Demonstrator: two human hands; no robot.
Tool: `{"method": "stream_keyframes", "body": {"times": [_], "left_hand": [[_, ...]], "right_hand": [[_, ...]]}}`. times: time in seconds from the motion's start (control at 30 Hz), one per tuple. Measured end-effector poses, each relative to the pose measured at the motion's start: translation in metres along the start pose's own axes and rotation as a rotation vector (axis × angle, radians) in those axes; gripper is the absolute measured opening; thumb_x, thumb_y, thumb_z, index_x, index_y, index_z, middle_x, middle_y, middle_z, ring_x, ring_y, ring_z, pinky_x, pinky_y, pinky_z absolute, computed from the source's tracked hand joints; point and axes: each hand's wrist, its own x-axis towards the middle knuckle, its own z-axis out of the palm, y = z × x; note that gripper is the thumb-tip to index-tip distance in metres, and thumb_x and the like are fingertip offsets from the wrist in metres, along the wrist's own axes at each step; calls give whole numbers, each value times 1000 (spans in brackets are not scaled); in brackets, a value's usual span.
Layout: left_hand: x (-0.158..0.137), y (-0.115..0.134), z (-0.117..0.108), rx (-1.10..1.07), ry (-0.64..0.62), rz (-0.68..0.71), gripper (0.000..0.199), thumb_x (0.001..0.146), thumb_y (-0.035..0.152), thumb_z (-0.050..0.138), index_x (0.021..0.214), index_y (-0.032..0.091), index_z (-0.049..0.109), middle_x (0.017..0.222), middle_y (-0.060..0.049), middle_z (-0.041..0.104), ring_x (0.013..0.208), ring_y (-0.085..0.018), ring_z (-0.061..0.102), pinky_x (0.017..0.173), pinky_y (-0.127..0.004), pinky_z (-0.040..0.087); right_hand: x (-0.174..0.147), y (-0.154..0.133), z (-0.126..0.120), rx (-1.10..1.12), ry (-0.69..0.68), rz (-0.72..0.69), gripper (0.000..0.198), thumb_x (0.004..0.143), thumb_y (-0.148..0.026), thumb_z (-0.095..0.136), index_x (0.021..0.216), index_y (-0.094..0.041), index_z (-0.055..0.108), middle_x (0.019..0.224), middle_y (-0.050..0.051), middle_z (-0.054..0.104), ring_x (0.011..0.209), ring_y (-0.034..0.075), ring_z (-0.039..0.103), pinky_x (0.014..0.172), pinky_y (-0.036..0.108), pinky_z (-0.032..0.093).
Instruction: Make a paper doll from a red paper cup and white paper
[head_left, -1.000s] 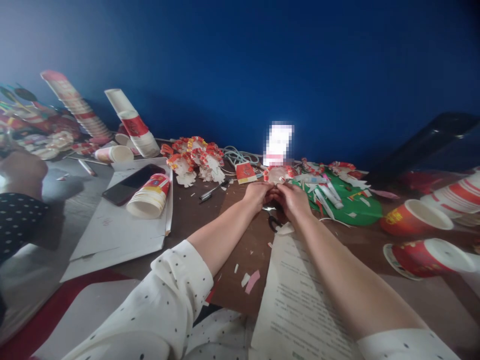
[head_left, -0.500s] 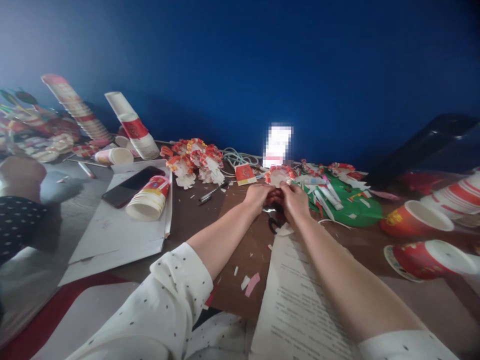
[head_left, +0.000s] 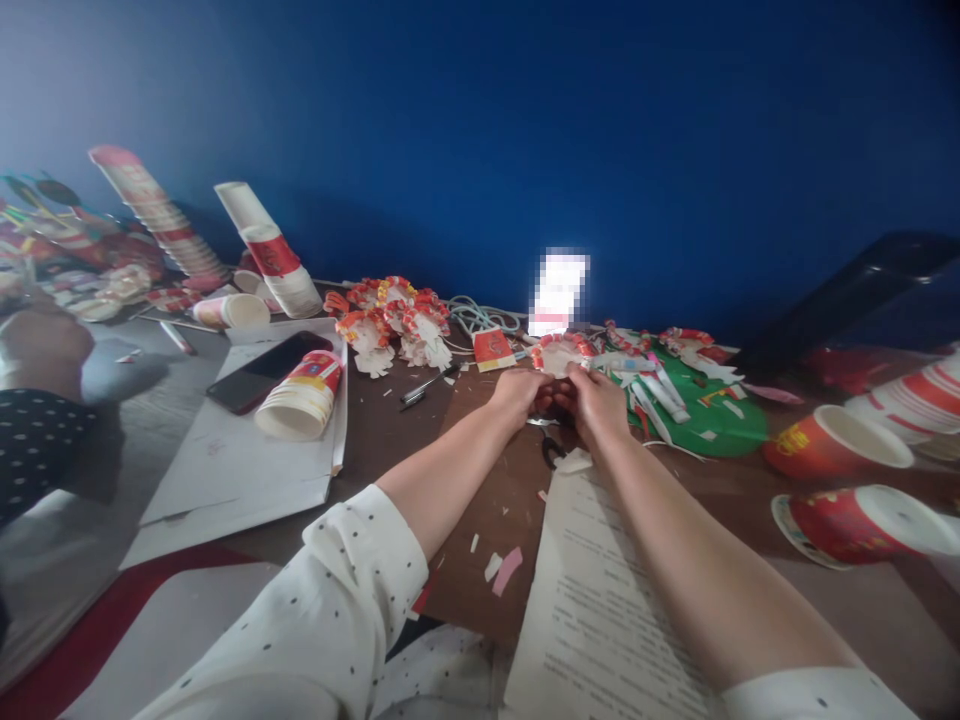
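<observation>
Both my left hand (head_left: 519, 394) and my right hand (head_left: 598, 404) grip the lower edge of a paper craft piece (head_left: 562, 354), pale in the middle with a curled red-and-white rim. My right thumb presses on its front; most other fingers are hidden beneath or behind it. Just below the hands lies a pair of scissors (head_left: 552, 452) with dark handles, partly covered. Beside my right hand a green sheet (head_left: 724, 432) carries pens (head_left: 664, 388) and paper scraps. Similar curled paper pieces (head_left: 397, 322) are heaped to the left of my hands.
A printed sheet (head_left: 592, 600) lies under my right forearm. At left are a phone (head_left: 262, 372), stacked paper cups (head_left: 296, 400) on white board (head_left: 232, 470), and another person's hand (head_left: 49, 345). Red cups (head_left: 840, 440) lie at right. A lit, blurred screen (head_left: 557, 292) stands by the blue wall.
My hands and the craft piece stay nearly in place, with the right thumb and fingers shifting slightly on its edge. The whole view has drifted a little.
</observation>
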Motion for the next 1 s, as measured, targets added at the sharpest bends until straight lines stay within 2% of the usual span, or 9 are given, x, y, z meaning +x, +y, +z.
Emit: {"method": "stream_keyframes", "body": {"times": [0.23,0.37,0.57,1.0], "left_hand": [[-2,0,1,18,-12,-4,13,70,6,64,63,13,57,50,3,53,48,-7,50,47,-18,41],[-3,2,0,-4,2,1,12,70,5,63,64,14,57,50,3,53,48,-7,50,47,-17,41],[-3,2,-1,-7,-17,20,15,70,5,64,61,14,56,50,3,52,46,-6,49,48,-17,41],[-1,0,0,35,-33,12,12,70,7,65,63,13,57,52,2,53,46,-7,49,48,-19,42]], "right_hand": [[6,-1,-2,37,59,12,23,58,-26,74,54,-22,52,49,-5,49,46,13,50,51,30,53],[3,0,-1,47,5,23,19,59,-28,74,57,-21,57,50,-4,51,46,11,49,47,27,52],[2,5,-3,25,-71,-18,23,57,-35,78,62,-20,61,50,-4,52,46,11,51,45,26,51],[1,-3,-2,-20,55,-17,25,58,-33,74,53,-21,53,46,-5,49,41,10,49,40,23,46]]}}
